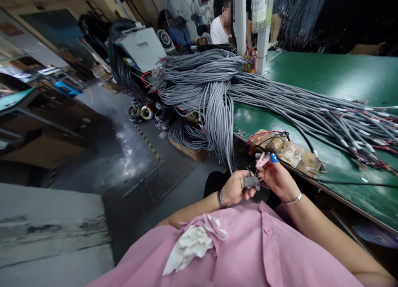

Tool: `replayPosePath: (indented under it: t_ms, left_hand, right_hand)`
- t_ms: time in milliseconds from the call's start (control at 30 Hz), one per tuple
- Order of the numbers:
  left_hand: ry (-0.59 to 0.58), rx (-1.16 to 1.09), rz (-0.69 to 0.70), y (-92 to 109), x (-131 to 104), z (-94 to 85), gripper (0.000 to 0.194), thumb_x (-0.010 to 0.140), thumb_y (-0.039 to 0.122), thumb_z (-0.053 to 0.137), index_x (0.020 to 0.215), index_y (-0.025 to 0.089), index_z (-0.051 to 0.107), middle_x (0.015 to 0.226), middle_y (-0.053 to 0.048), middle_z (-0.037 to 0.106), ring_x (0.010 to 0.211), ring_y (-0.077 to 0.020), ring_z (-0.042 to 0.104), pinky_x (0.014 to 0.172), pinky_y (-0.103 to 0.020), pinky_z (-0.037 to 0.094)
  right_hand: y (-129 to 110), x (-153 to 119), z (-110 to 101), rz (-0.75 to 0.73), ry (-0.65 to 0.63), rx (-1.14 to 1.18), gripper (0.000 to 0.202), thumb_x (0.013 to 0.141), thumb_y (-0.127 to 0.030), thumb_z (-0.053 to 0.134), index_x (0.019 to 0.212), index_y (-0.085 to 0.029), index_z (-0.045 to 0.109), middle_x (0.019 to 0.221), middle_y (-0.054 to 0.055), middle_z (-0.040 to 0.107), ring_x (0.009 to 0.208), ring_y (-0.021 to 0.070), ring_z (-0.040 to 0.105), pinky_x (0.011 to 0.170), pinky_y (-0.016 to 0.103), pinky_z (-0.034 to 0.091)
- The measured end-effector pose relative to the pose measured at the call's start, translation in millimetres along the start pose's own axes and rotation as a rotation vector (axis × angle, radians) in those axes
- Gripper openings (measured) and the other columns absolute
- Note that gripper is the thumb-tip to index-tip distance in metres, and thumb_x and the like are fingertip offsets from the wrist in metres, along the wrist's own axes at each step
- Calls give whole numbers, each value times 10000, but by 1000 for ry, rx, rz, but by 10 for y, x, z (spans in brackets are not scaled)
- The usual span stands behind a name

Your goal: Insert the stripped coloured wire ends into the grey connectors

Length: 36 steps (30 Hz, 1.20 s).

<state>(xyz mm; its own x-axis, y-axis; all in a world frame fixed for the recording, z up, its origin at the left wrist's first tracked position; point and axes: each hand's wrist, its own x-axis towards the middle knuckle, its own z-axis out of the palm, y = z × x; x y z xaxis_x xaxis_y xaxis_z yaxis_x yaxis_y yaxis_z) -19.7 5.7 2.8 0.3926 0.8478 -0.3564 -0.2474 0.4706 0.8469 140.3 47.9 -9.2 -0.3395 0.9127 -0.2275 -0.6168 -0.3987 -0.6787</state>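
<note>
In front of my pink shirt, my left hand (231, 191) is closed around the end of a grey cable, with grey covers (249, 182) on its fingers. Thin coloured wires (258, 176) fan out from that grip towards the other side. My right hand (281, 182) is closed, its fingers pinching at these wires; the exact hold is partly hidden. A blue cover (273, 157) sits on its thumb tip, and pale pink material (263, 160) wraps a finger. Just beyond both hands, a worn wooden block (298, 159) with wires about it lies at the bench edge.
Big bundles of grey cables (202, 78) drape across the green bench (317, 67), their stripped ends spread at right. A white post (263, 42) rises from the bench. Behind are a fan (180, 20) and a seated person (219, 30). Cable coils (189, 134) lie below.
</note>
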Motion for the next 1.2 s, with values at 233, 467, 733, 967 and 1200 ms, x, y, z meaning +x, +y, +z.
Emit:
replayPosePath:
  t_ms: [233,467,733,967,1200]
  left_hand:
    - [60,-82,86,5,-17,18,282,713,380,685,674,125,572,459,-2,570,298,-62,421,315,-178,260]
    - [44,-152,57,1,49,33,303,685,406,698,699,137,560,463,6,553,309,-66,417,325,-179,266]
    - [47,-159,42,-49,87,22,285,689,385,697,672,136,560,462,4,555,311,-67,419,324,-185,257]
    - [59,-55,73,-39,-32,32,340,700,437,694,646,129,560,480,-14,585,307,-69,435,319,-190,257]
    - [172,-57,202,-25,-55,53,301,715,402,684,670,129,567,508,-8,598,324,-61,449,333,-180,265]
  right_hand:
    - [30,-15,10,-57,27,-85,314,822,-497,607,803,-191,677,735,32,623,608,113,517,533,224,450]
    - [109,57,15,-17,11,-66,401,744,-593,642,854,-210,686,720,32,637,577,132,537,521,259,455]
    - [112,50,97,-24,84,33,362,710,-559,697,802,-210,680,726,23,670,563,131,540,537,265,446]
    - [51,13,62,44,-26,58,494,771,-685,521,757,-213,666,833,47,675,624,142,564,556,274,456]
    - [57,-34,65,-80,27,-61,242,833,-438,614,879,-209,674,811,25,639,659,122,532,563,235,435]
